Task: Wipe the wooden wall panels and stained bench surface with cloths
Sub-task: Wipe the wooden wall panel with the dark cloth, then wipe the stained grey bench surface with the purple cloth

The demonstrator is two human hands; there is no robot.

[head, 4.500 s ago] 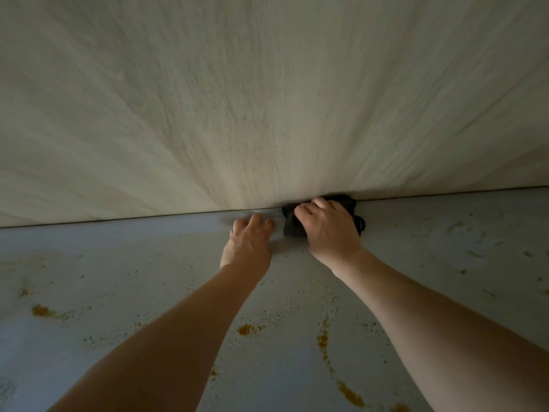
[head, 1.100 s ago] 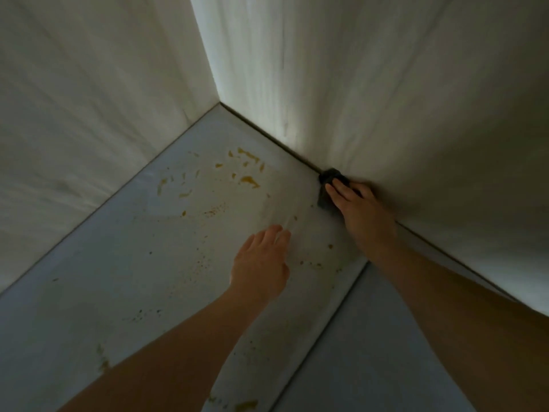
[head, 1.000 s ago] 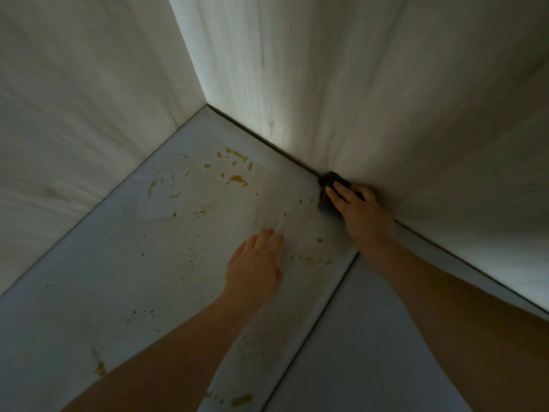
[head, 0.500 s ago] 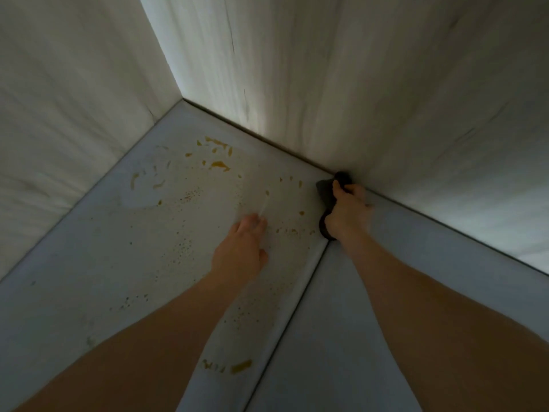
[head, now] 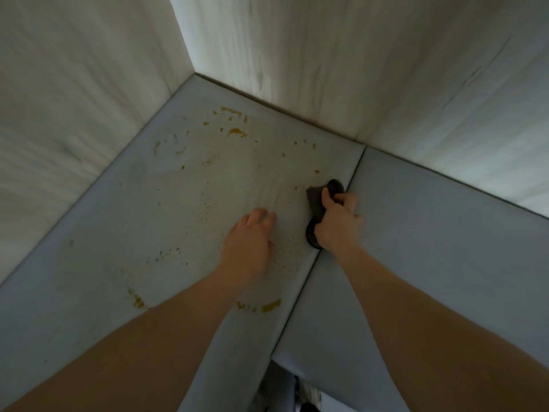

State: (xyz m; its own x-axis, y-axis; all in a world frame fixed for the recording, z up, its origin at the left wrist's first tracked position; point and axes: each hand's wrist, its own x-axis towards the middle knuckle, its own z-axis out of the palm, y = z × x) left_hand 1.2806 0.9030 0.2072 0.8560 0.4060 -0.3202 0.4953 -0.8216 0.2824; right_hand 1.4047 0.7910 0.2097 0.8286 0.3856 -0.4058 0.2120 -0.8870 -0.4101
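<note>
Forearms: two bare forearms enter from the bottom edge and reach forward over the bench.
Gap at bottom edge: a dark opening (head: 285, 391) shows between the two bench sections at their near ends; its contents are too dim to identify.
Bench surface: a pale grey-blue bench surface (head: 104, 233) fills the lower part of the view, split into a left and a right section by a seam (head: 329, 233) that runs from the near gap to the back wall.
Near stains: yellow-orange stains (head: 270, 305) lie on the left section close to the seam, beside the left forearm.
Left hand: the left hand (head: 248, 243) rests palm down on the left section, fingers loosely bent and holding nothing.
Right hand: the right hand (head: 337, 221) grips a dark cloth (head: 316, 200), fingers and thumb curled around it.
Cloth position: the cloth presses on the left section just beside the seam, with dark folds showing above and below the hand.
Far stains: further orange spots and smears (head: 236, 131) are scattered across the left section toward the corner.
Wall panels: pale wooden wall panels (head: 356, 69) rise from the back and left edges of the bench and meet in a vertical corner (head: 190, 55) at upper left.
</note>
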